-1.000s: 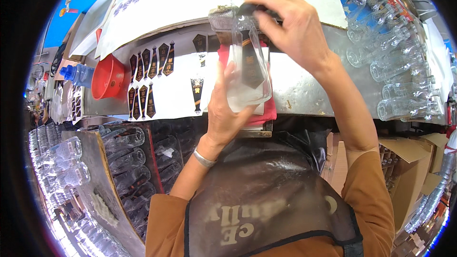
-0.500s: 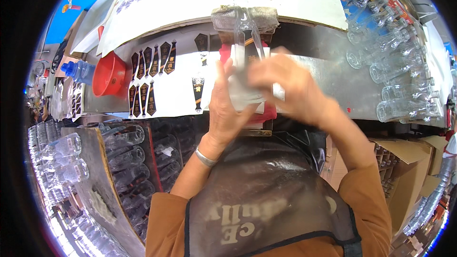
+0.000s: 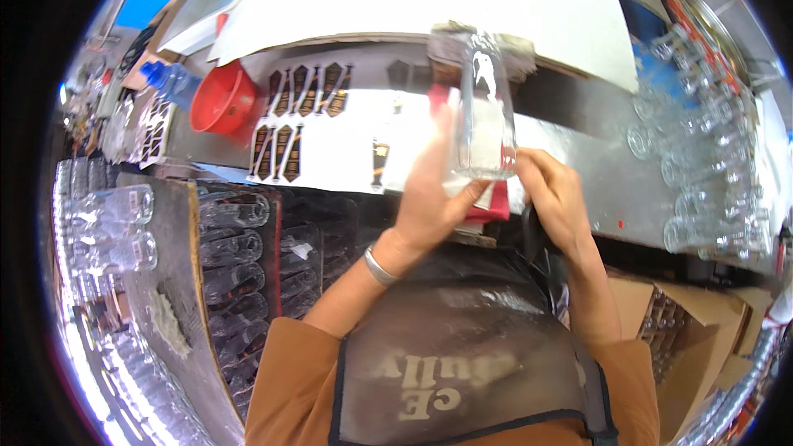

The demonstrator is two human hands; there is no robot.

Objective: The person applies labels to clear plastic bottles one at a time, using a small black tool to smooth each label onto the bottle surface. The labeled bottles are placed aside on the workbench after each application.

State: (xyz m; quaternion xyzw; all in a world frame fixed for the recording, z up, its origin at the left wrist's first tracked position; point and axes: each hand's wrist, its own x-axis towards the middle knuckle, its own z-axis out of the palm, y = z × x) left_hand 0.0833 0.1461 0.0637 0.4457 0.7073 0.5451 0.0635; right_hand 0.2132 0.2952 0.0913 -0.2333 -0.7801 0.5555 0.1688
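Observation:
A clear glass bottle (image 3: 486,120) lies with its base toward me and its far part over a cloth-wrapped rest (image 3: 516,58). Red cloth (image 3: 493,205) shows beneath it. My left hand (image 3: 425,198) is along the bottle's left side, fingers stretched out but smeared by motion, thumb apart near the base. At the base's right corner, my right hand (image 3: 557,198) is closed, its thumb and fingertips together; what they pinch is hidden. Left of the bottle, dark tie-shaped labels (image 3: 310,91) lie in rows on a white backing sheet (image 3: 339,149).
A red bucket (image 3: 221,99) and a blue-capped bottle (image 3: 169,83) stand at the left. Several clear bottles (image 3: 702,173) lie along the right side. Crates of bottles (image 3: 235,256) sit below the bench at left, a cardboard box (image 3: 702,347) at lower right.
My right hand has moved from over the bottle to beside its base. The dark label seen on the bottle earlier no longer shows. The view has shifted, so the bench appears farther right.

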